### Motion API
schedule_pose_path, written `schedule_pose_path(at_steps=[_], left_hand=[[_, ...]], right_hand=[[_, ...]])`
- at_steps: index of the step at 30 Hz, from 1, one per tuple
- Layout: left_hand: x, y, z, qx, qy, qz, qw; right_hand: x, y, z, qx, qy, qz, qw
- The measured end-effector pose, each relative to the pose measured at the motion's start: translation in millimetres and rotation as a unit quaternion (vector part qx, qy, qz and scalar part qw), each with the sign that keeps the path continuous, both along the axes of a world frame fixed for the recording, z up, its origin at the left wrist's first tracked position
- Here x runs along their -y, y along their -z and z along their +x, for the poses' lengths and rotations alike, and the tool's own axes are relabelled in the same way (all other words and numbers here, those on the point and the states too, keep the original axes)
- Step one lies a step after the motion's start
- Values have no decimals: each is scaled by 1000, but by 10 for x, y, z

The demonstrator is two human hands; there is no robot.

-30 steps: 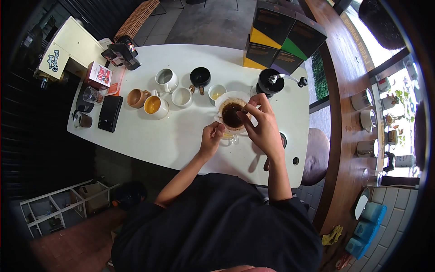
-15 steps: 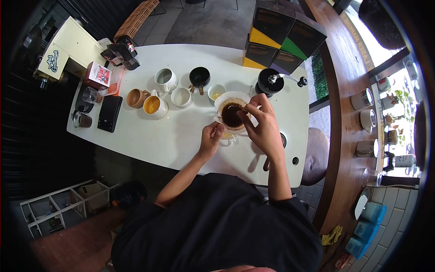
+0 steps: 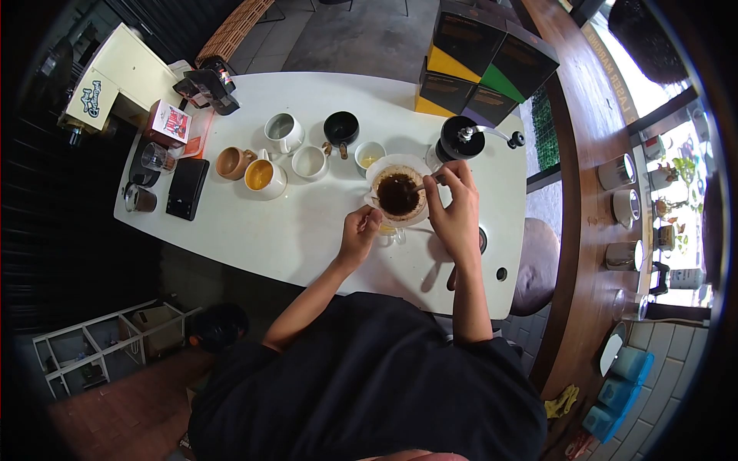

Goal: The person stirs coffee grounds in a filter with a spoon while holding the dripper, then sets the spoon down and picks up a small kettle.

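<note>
A white dripper (image 3: 416,166) with a paper filter holds dark coffee (image 3: 396,194) and stands on a glass server (image 3: 393,235), mostly hidden beneath it. My left hand (image 3: 360,235) is closed at the dripper's lower left edge, on what looks like its handle. Between the thumb and fingers of my right hand (image 3: 455,201) is a spoon (image 3: 428,182), its tip down in the coffee. Just behind the dripper sits a small white cup (image 3: 369,154) with a little pale liquid.
On the white table (image 3: 307,223) stand several cups, including a black cup (image 3: 340,128) and a white mug (image 3: 264,178). A hand grinder (image 3: 461,140) is at the right, black boxes (image 3: 469,38) behind it. A black scale (image 3: 187,189) lies left.
My right hand has shifted slightly right, away from the dripper's centre, and the spoon now shows more clearly. My left hand stays at the dripper's edge.
</note>
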State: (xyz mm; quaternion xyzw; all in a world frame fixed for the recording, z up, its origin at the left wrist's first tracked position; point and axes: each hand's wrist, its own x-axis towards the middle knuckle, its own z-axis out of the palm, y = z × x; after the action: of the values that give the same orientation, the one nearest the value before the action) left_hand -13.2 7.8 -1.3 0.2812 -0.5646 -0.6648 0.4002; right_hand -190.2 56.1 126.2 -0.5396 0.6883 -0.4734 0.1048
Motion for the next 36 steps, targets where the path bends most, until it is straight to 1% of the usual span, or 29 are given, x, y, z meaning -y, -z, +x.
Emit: schedule_pose_path(at_steps=[1, 3, 5, 9, 11, 14, 17, 19, 23, 25, 29, 31, 35, 36], left_hand=[[5, 24, -1, -7, 2, 0, 1000], [5, 17, -8, -13, 4, 0, 1000], [0, 2, -17, -14, -4, -7, 1000], [13, 46, 2, -3, 2, -9, 1000], [10, 40, 3, 3, -2, -16, 1000], [8, 31, -3, 2, -4, -20, 1000], [11, 39, 1, 6, -4, -23, 1000], [19, 48, 11, 14, -1, -24, 1000], [21, 24, 3, 11, 5, -22, 1000], [9, -1, -1, 10, 1, -23, 1000], [5, -16, -6, 4, -1, -20, 1000], [7, -13, -7, 4, 0, -19, 1000], [14, 5, -6, 11, 1, -15, 1000], [15, 14, -6, 11, 1, -15, 1000]], right_hand=[[-6, 2, 2, 19, 18, -2, 1000], [-3, 54, -12, 14, 35, -21, 999], [7, 146, -85, 51, 57, -19, 997], [-5, 85, -143, 118, 59, -1, 991], [-11, 31, -163, 116, 62, -2, 991], [-19, -55, -184, 98, 50, -33, 993], [-30, -166, -185, 118, 50, -47, 991], [-39, -252, -174, 93, 50, -61, 993], [-82, -327, -135, 93, 44, -81, 991], [-105, -371, -111, 37, 45, -83, 995], [-152, -429, -46, 28, 35, -81, 996], [-166, -405, -37, -7, 40, -56, 998], [-150, -363, 5, -40, 27, -47, 998], [-140, -339, 21, -70, 31, -34, 996]])
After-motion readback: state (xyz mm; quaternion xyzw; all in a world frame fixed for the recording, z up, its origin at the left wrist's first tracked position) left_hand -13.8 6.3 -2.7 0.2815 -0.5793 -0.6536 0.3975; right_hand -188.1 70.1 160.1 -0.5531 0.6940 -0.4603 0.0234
